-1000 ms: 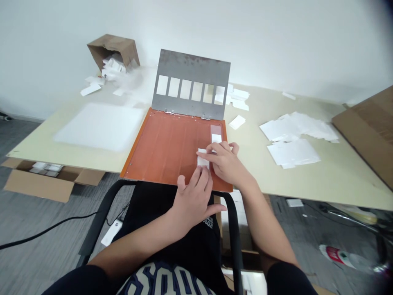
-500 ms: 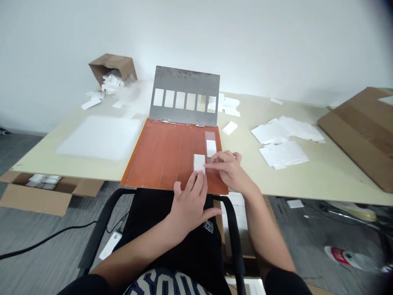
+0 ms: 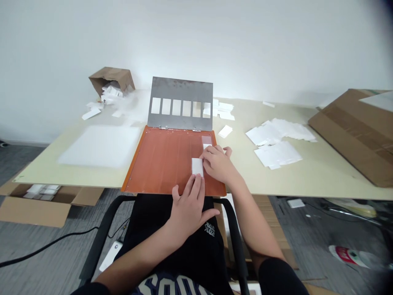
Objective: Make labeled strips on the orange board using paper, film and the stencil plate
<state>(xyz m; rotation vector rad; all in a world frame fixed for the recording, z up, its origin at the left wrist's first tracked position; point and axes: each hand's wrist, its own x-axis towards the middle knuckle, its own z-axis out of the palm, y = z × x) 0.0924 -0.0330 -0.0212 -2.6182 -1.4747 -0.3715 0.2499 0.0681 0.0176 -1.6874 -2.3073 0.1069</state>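
A small white card (image 3: 197, 166) lies on the orange-brown board (image 3: 162, 159) near its right side. My left hand (image 3: 189, 205) rests its outstretched fingertips on the card's lower end, with the thumb spread away. At the card's upper right edge is my right hand (image 3: 218, 164), its fingers bent and close together; whether they grip anything is hidden. Behind those fingers a second white card (image 3: 206, 146) shows only in part, below a pale pinkish rectangle (image 3: 206, 140). Hinged to the board's far edge, a grey metal plate (image 3: 181, 87) with a row of rectangular openings stands raised.
Left on the table (image 3: 46, 174) lies a translucent white sheet (image 3: 100, 147). White papers (image 3: 278, 153) and a large cardboard box (image 3: 353, 131) are on the right. A tipped carton (image 3: 121, 76) spills white pieces at back left. Chair armrests (image 3: 101, 229) flank my lap.
My right hand has moved left toward the card's upper right edge, and its fingers have curled in. My left hand keeps its place on the card. The view has shifted slightly.
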